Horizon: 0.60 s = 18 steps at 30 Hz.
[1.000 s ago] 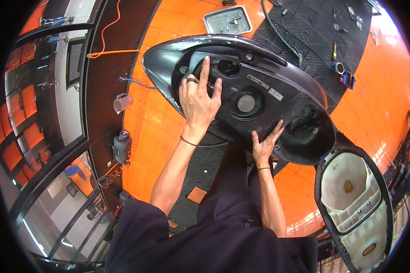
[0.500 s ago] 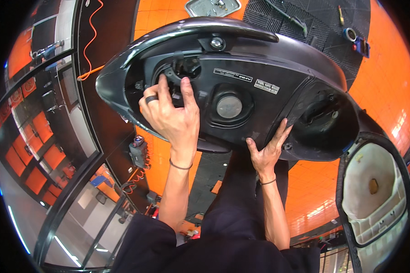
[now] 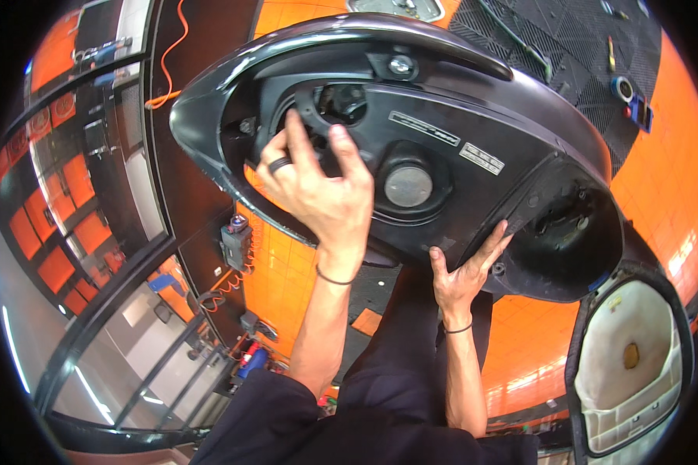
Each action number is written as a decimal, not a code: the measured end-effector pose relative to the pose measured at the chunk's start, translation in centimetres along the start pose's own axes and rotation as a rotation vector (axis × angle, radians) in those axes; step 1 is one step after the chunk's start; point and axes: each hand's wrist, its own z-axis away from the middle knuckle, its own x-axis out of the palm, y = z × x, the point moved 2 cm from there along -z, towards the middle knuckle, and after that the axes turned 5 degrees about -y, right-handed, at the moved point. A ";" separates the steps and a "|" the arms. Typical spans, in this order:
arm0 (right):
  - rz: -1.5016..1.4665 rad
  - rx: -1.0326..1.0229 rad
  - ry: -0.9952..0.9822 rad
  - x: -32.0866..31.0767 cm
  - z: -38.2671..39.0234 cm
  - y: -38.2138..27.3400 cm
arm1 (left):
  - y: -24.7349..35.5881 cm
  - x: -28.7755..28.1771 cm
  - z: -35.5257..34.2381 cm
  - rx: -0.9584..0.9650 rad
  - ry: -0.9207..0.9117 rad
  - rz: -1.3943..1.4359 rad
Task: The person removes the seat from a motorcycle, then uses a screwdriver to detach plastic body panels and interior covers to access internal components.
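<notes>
A scooter's black plastic under-seat panel (image 3: 442, 167) lies before me within the dark rear body cowl (image 3: 349, 31). My left hand (image 3: 322, 190) is closed at the panel's left end, by a round opening (image 3: 343, 103). Its index finger and thumb bend over the plastic, and the other fingertips are hidden. My right hand (image 3: 465, 271) rests with fingers stretched along the panel's right edge, beside the deep black storage bin (image 3: 570, 232). Between the hands is a round metal fuel cap (image 3: 409, 186) in a recess. A bolt (image 3: 401, 67) shows near the cowl's far side.
The raised seat (image 3: 628, 364) shows its pale underside at right. A metal tray (image 3: 399, 6), a roll of tape (image 3: 621, 88) and a blue tool (image 3: 640, 114) lie beyond the scooter. Black-framed glass (image 3: 93, 325) and a coiled orange hose (image 3: 229, 283) stand at left.
The scooter has shifted slightly right in my view. Both hands stay on the panel in much the same places, and the left fingers have shifted only slightly.
</notes>
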 end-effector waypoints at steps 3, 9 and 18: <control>0.013 -0.027 -0.005 0.2 0.1 -0.2 | 0.5 0.8 2.0 0.030 -0.064 -0.024; 0.059 -0.108 0.012 0.2 0.0 -0.9 | 3.3 1.2 2.9 -0.096 -0.180 0.084; -0.064 -0.142 0.005 0.6 -0.1 -0.5 | 2.4 1.4 3.8 -0.114 -0.238 0.223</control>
